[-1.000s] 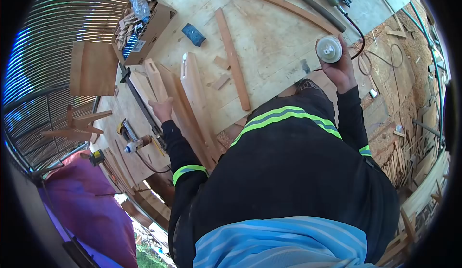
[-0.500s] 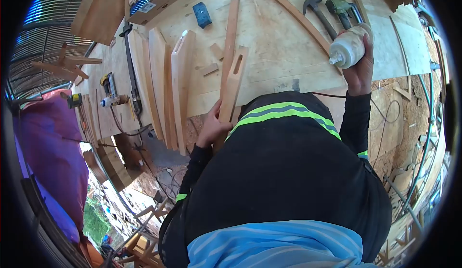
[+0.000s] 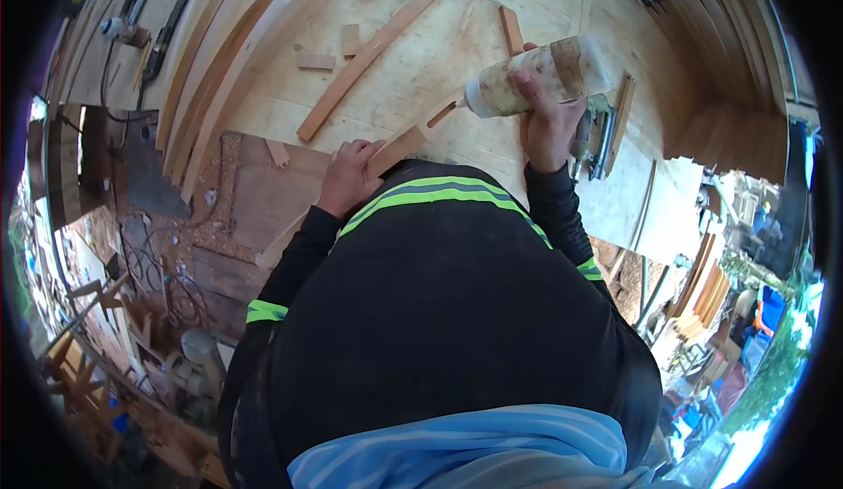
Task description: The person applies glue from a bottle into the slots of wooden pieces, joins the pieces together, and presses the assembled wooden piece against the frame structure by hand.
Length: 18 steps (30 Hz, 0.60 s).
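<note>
My left hand [image 3: 348, 177] is gripping the slotted wooden piece [image 3: 397, 151] by the workbench [image 3: 492, 15] edge, fingers curling closed around it, probably steadying it. My right hand [image 3: 553, 125] is wrapping partly around the squeeze bottle [image 3: 518, 85], tilting it, apparently so the nozzle [image 3: 461, 104] is lining up with the slot [image 3: 442, 115].

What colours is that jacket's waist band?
The reflective waist band is yellow-green with a grey stripe; head view.
</note>
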{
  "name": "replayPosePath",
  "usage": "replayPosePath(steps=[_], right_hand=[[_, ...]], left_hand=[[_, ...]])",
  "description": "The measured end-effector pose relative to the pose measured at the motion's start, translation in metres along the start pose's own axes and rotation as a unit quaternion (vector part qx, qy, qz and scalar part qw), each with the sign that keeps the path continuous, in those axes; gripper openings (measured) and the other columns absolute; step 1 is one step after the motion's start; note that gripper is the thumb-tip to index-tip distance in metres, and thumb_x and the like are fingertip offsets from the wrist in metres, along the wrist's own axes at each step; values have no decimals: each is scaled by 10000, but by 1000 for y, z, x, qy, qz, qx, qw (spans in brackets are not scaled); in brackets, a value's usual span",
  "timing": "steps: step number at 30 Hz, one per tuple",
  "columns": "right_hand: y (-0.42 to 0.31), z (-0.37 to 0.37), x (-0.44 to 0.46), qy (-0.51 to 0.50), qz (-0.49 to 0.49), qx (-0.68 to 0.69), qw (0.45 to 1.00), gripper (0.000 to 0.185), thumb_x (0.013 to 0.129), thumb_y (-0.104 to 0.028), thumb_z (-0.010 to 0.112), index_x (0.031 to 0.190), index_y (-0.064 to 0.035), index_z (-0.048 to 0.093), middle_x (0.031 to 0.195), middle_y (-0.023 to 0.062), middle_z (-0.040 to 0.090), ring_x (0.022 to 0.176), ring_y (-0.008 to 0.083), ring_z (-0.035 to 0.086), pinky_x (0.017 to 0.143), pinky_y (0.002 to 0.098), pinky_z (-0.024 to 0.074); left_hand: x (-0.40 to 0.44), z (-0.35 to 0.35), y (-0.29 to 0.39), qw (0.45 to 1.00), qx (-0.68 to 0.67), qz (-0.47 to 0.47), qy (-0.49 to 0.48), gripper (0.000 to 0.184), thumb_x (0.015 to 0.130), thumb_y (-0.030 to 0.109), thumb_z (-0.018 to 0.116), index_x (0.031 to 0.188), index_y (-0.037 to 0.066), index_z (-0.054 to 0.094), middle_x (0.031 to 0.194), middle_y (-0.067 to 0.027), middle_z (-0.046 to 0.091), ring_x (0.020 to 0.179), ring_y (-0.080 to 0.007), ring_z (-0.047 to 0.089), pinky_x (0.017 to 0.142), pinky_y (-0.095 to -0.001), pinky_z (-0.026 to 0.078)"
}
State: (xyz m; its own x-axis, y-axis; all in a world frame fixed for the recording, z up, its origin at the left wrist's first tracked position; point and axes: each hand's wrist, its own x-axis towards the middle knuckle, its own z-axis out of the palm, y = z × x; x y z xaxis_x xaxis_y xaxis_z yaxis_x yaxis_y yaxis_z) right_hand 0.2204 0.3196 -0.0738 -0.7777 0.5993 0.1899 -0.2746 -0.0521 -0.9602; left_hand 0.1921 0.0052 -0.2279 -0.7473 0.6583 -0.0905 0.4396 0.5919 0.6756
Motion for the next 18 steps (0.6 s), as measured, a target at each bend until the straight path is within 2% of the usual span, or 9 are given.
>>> replayPosePath(steps=[1, 3, 7, 12, 18], right_hand=[[1, 4, 0, -18, 21, -15, 1000, 502, 781, -37, 834, 1215, 36, 594, 1152, 157, 710, 1030, 246, 699, 956, 372, 545], [4, 12, 0, -42, 27, -33, 998, 489, 777, -47, 850, 1195, 35, 610, 1130, 147, 715, 1018, 239, 701, 949, 368, 548], [2, 15, -1, -67, 20, -111, 991, 473, 769, -70, 887, 1161, 38, 644, 1076, 124, 725, 990, 223, 706, 928, 358, 554], [1, 11, -5, -66, 14, -108, 992, 449, 783, -62, 878, 1157, 48, 655, 1060, 126, 730, 967, 213, 708, 919, 350, 556], [1, 18, -4, -38, -4, -86, 996, 431, 783, -40, 871, 1147, 53, 660, 1043, 129, 733, 950, 214, 710, 903, 344, 557]], left_hand=[[1, -5, 8, 1000, -10, -15, 12, 707, 679, 199, 799, 1368, 165, 639, 1216, -92, 636, 1130, -314, 589, 996, -448, 481], [1, -10, 16, 1000, -2, -16, 8, 579, 784, 325, 822, 1313, 135, 680, 1118, -90, 673, 1032, -316, 634, 886, -421, 519], [-6, 1, 14, 998, 40, -31, 28, 585, 762, 357, 842, 1283, 133, 701, 1054, -83, 683, 981, -303, 651, 836, -407, 548], [-3, 8, 18, 994, 27, -54, 88, 615, 722, 366, 866, 1273, 138, 711, 1000, -73, 677, 956, -293, 654, 810, -417, 551], [-1, 6, 17, 995, 28, -65, 73, 608, 716, 325, 861, 1276, 146, 705, 989, -66, 669, 942, -298, 650, 814, -419, 541]])
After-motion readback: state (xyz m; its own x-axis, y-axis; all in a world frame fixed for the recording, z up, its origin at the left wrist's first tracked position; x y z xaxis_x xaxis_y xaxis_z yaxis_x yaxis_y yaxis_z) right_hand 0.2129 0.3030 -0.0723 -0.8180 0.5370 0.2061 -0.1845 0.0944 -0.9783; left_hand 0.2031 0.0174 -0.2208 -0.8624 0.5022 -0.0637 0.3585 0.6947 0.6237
